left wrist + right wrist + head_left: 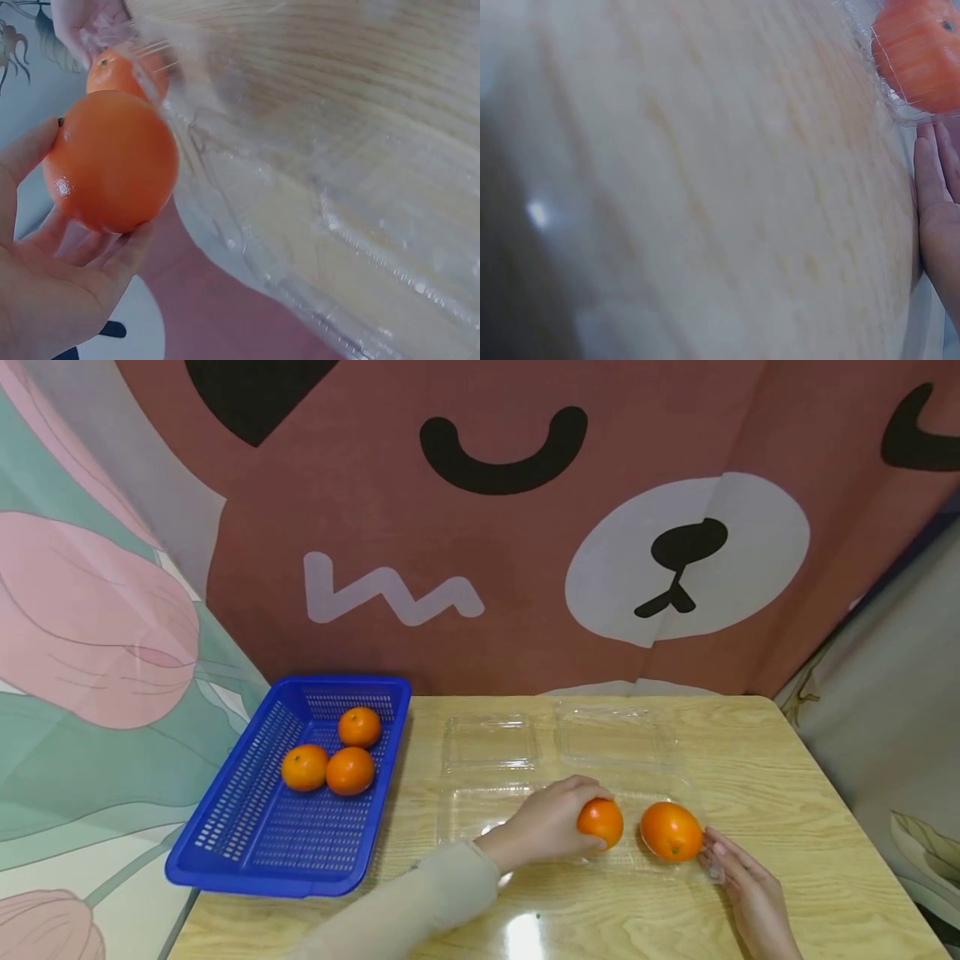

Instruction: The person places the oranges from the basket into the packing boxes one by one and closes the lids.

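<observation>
My left hand (558, 818) grips an orange (600, 824), thumb on one side and fingers on the other; the left wrist view shows this orange (112, 161) large. It is held over a clear plastic clamshell box (618, 862) with its lid opened toward the back. A second orange (671, 832) sits in the right part of that box. At the box's right end is my right hand (750, 889), its fingertips against the plastic wall. In the right wrist view, the fingers (930, 176) look straight, just below the box and its orange (919, 56).
A blue perforated basket (360, 860) on the left holds three oranges, one of them an orange (350, 771) nearest the basket's right wall. Another clear clamshell box (450, 814) lies opened beside the first, partly behind my left forearm. A patterned curtain (510, 568) hangs behind the wooden table (810, 793).
</observation>
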Tool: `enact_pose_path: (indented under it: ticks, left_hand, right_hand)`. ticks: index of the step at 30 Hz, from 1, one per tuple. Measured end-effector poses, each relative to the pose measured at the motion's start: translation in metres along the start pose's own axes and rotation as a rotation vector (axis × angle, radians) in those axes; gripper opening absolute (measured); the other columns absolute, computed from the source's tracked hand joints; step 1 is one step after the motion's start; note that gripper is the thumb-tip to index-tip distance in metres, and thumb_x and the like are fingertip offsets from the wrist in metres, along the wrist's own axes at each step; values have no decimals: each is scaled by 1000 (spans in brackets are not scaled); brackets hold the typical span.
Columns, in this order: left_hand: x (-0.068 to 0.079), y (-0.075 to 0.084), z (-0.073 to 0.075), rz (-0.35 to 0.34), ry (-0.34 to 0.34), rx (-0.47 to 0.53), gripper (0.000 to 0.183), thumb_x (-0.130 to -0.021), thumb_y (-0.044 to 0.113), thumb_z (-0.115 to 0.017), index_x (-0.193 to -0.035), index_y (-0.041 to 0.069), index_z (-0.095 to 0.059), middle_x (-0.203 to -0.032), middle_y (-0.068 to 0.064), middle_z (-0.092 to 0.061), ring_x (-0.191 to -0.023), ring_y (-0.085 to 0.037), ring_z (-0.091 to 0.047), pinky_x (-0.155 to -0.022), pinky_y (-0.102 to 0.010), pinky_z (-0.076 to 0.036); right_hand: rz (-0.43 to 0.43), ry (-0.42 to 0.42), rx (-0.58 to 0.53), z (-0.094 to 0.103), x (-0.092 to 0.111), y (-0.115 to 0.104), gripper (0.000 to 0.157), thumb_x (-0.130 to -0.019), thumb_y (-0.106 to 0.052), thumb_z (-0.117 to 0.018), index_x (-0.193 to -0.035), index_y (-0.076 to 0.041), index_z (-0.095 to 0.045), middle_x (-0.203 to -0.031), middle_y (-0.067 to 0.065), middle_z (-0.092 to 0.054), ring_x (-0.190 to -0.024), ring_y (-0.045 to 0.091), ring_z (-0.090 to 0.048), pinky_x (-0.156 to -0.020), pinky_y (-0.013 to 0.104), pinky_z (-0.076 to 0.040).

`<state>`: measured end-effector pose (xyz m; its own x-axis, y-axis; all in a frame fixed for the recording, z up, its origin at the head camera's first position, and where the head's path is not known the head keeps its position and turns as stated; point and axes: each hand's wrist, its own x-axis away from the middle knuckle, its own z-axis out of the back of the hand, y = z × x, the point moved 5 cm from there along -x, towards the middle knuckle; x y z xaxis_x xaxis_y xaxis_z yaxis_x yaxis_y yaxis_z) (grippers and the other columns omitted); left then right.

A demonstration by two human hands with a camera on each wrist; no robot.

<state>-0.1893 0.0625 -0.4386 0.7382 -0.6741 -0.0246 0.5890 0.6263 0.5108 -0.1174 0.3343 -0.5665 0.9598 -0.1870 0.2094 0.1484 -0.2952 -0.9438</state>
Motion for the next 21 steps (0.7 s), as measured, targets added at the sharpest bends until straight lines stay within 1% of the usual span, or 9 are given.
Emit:
enact_pose_path:
  ticks: [6, 9, 13, 16, 21]
  left_hand:
    - [-12, 3, -17, -12, 6, -38, 56, -78, 40, -73, -128, 29, -51, -134, 8, -45, -116, -10, -48, -85, -28, -45]
    - [-17, 5, -26, 3, -3, -40, 57, -77, 40, -74, -129, 30, -50, -136, 8, -43, -117, -11, -46, -86, -29, -45]
    - [-21, 4, -35, 25, -33, -39, 59, -77, 38, -74, -130, 29, -50, -137, 7, -42, -120, -11, -45, -88, -31, -44]
    - [-22, 3, -40, 30, -51, -42, 60, -77, 36, -75, -131, 29, -50, -137, 6, -42, -120, -12, -45, -90, -33, -44]
    - [-22, 0, -46, 35, -46, -60, 61, -76, 36, -75, -131, 29, -50, -136, 6, -43, -117, -12, -47, -89, -31, -43]
  right_hand:
    - [7, -8, -17, 0, -1, 1, 25, -95, -21, -53, -118, -25, -64, -109, -17, -64, -99, -1, -60, -82, 12, -45]
    - [16, -17, -15, 0, 0, 1, 25, -96, -21, -52, -118, -25, -64, -110, -17, -63, -99, -1, -60, -82, 12, -45]
    - [33, -29, -20, 0, 1, 0, 25, -96, -19, -51, -117, -25, -64, -110, -16, -64, -99, 1, -60, -83, 13, -45]
    - [35, -28, -10, -1, 1, -1, 27, -96, -20, -51, -120, -23, -62, -111, -16, -63, -100, 0, -60, -83, 13, -45]
    - [2, -23, 42, -1, 2, -2, 36, -96, -25, -52, -131, -18, -54, -112, -18, -62, -101, -1, -59, -83, 12, -45]
